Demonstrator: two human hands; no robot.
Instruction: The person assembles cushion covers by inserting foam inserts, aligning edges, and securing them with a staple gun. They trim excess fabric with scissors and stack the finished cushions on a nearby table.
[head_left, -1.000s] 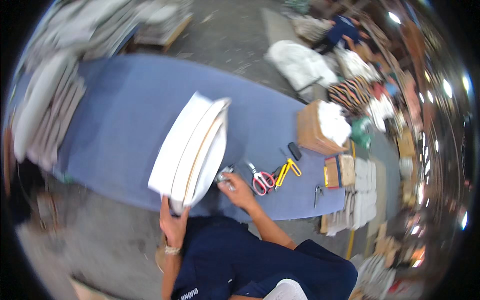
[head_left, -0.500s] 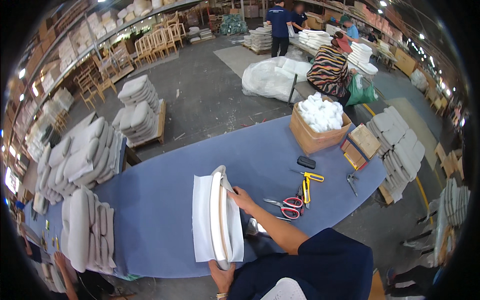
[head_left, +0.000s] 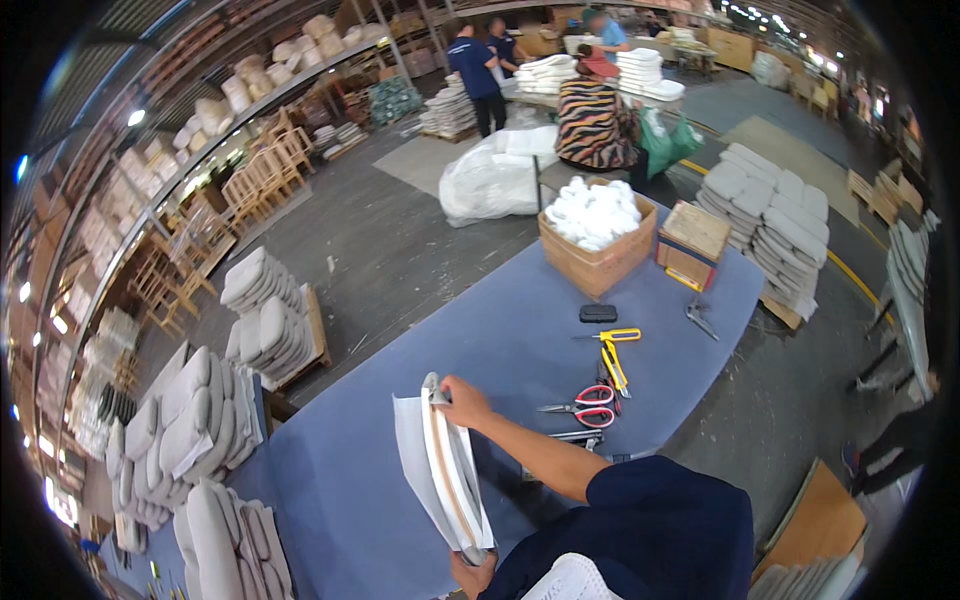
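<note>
A chair seat cushion (head_left: 446,465) stands on its edge on the blue-covered table (head_left: 350,450). It shows a pale padded layer, a tan board edge and white sheet material flaring out on both sides. My right hand (head_left: 463,403) grips its far end, fingers closed on the grey cover fabric there. At the near end my left hand (head_left: 473,572) holds the cushion's lower corner, partly cut off by the frame. Right of the cushion lie red-handled scissors (head_left: 590,408), a yellow utility knife (head_left: 614,368) and a yellow-handled screwdriver (head_left: 620,335).
A carton of white stuffing (head_left: 590,265), a smaller box (head_left: 692,245), a black case (head_left: 598,314) and a metal tool (head_left: 701,320) sit toward the table's far right. Grey cushions are stacked at left (head_left: 225,545) and beyond the right edge (head_left: 770,220). Several people work farther back.
The view has turned, shifting the surroundings. My right hand has moved from the cushion's right side to its far end, now gripping the grey fabric. The cushion tilts differently; my left hand stays at the near end.
</note>
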